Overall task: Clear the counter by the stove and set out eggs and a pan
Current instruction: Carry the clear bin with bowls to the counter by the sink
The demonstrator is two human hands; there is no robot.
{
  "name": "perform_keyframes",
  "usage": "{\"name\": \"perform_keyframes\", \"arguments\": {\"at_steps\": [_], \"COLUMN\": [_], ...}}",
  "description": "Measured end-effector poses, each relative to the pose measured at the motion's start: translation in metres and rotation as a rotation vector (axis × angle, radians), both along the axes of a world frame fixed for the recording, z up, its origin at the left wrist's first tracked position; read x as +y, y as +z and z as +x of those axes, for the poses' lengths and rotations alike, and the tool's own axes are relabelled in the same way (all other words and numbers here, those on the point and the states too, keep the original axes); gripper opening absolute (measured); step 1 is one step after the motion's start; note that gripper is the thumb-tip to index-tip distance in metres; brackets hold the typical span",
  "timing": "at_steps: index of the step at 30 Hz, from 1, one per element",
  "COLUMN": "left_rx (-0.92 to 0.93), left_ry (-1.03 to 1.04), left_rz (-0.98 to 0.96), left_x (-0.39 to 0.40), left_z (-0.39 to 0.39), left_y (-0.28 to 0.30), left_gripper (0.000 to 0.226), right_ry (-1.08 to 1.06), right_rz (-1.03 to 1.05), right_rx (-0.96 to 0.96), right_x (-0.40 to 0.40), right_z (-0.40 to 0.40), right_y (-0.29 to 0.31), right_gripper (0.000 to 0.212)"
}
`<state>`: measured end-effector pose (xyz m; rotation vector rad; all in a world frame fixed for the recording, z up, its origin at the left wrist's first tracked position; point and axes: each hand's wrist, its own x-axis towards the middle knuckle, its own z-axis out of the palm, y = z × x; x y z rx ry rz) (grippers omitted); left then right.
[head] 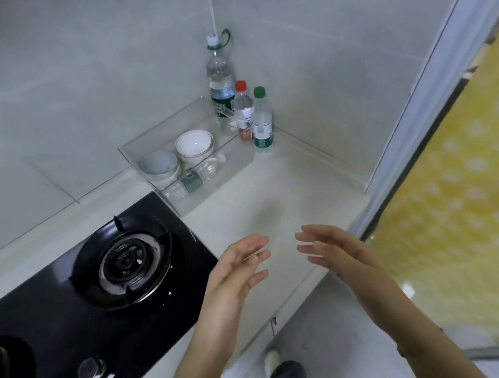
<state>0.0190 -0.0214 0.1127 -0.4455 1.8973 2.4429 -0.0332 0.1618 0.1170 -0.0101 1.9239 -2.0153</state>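
Left hand (pixel 236 272) and right hand (pixel 334 253) hover beside the gas burner (pixel 125 260), palms facing, fingers spread wide, holding nothing. Advise gripping the clear plastic tray (pixel 224 176) by both end walls and lifting it level. The tray sits beyond the burner on the counter (pixel 289 190), holding two bowls and a lying bottle; three bottles stand behind.

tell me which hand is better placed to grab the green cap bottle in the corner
Right, probably. The green-cap bottle stands at the right end of the clear tray, more in line with the open right hand than the left hand.
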Motion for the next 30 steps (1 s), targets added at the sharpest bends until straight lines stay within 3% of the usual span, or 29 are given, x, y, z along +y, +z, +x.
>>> {"name": "perform_keyframes", "arguments": {"at_steps": [11, 19, 23, 26, 30], "left_rx": [0.081, 0.016, -0.034, -0.105, -0.439], "left_ry": [0.061, 0.224, 0.252, 0.152, -0.152], "left_rz": [-0.061, -0.340, -0.638, -1.059, -1.466], "left_x": [-0.076, -0.127, -0.142, -0.160, -0.173], "left_z": [-0.136, -0.207, -0.231, -0.246, -0.255], "left_y": [-0.011, -0.023, -0.035, -0.053, -0.079], "left_gripper": [0.036, 0.026, 0.028, 0.035, 0.060], "right_ry": [0.030, 0.259, 0.378, 0.357, 0.265], "right_rz": [0.028, 0.130, 0.165, 0.150, 0.203], "right_rx": [0.092, 0.088, 0.036, -0.086, -0.125], "right_x": [-0.063, -0.118, -0.146, -0.166, -0.177], "right_z": [-0.133, -0.219, -0.266, -0.299, -0.317], "right_y": [-0.002, -0.010, -0.026, -0.047, -0.071], "right_gripper": [0.022, 0.020, 0.021, 0.020, 0.052]}}
